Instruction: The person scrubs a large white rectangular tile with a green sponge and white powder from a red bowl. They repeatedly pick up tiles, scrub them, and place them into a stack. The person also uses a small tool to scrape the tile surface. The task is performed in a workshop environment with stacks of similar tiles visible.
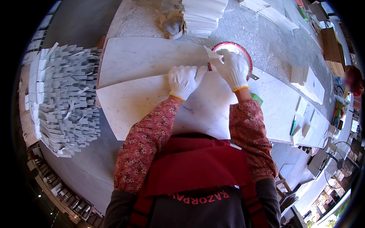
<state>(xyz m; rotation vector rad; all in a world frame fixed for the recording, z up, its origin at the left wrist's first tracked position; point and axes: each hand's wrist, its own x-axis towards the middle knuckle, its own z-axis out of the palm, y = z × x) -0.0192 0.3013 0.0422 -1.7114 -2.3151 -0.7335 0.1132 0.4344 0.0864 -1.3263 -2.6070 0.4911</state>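
Note:
Both my hands wear white knitted gloves with yellow cuffs. My left hand (pixel 186 81) is closed over the far edge of a white, grey-veined marble slab (pixel 140 93), its thumb pointing right. That slab reaches back to my apron and overlaps another marble slab (pixel 152 53) behind it. My right hand (pixel 232 70) is closed at a red-rimmed bowl (pixel 249 57), over its near side. Between its fingers and thumb is a thin, pale, jagged-edged piece (pixel 213 55), its kind unclear. A flat metal strip with a hole (pixel 253 76) sticks out beside the right wrist.
A stack of white strips (pixel 203 17) stands at the far side, beside a used glove (pixel 173 26). Many grey-white strips (pixel 70 98) are piled at left. White blocks (pixel 308 81) and a green tool (pixel 293 125) lie at right. A fan (pixel 338 163) stands lower right.

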